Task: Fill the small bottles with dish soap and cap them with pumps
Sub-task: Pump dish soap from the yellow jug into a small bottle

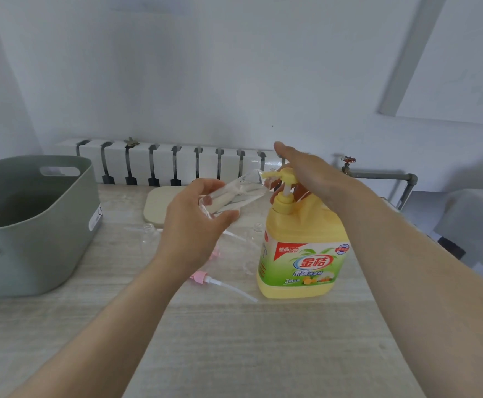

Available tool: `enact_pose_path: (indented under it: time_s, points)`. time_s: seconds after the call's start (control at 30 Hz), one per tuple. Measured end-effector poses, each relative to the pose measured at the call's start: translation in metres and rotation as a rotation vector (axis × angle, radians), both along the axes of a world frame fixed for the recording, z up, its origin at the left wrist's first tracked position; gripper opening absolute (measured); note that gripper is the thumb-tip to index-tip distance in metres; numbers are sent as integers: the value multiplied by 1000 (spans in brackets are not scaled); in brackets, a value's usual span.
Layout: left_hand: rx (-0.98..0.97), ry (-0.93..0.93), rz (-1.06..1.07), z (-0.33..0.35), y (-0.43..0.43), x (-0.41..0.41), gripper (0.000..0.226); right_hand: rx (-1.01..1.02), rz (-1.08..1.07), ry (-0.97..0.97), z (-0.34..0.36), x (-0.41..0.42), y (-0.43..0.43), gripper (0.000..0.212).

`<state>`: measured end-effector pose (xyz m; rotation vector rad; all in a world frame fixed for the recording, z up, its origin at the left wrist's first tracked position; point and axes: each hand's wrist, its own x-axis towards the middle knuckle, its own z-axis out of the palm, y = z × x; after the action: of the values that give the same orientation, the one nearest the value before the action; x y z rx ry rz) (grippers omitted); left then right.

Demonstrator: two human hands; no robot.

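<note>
Small bottle [234, 193] was gripped tilted in left hand [190, 234], mouth at spout of soap jug [300, 248]; pump [282, 176] was pressed under flat-fingered right hand [315, 173]. Soap could be spilled if the mouth slipped off.

From my station I see two bare forearms, long and slim. The left hand [191, 228], just left of the dish soap jug [300, 254], is bare; so is the right hand [309, 173], above the jug's pump.
</note>
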<state>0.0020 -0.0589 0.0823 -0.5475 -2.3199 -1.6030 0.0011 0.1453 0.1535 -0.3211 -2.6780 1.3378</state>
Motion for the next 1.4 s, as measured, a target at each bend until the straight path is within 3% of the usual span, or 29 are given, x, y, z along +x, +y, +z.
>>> enact_pose_path:
  time_s: [0.83,1.0,1.1,1.3,1.4]
  points:
    - [11,3,15,-10,0,-3,40,247,30,-139,2,-8,-7,29]
    - [22,5,2,-10,0,-3,40,231,11,-102,1,-7,-8,24]
    - [27,2,-2,-10,0,-2,41,182,19,-81,-1,-1,-5,36]
    - [33,-14,1,-8,0,-3,43,49,10,-35,2,5,-6,33]
    - [32,-9,-5,-6,0,-4,49,-7,-20,-3,3,6,-8,42]
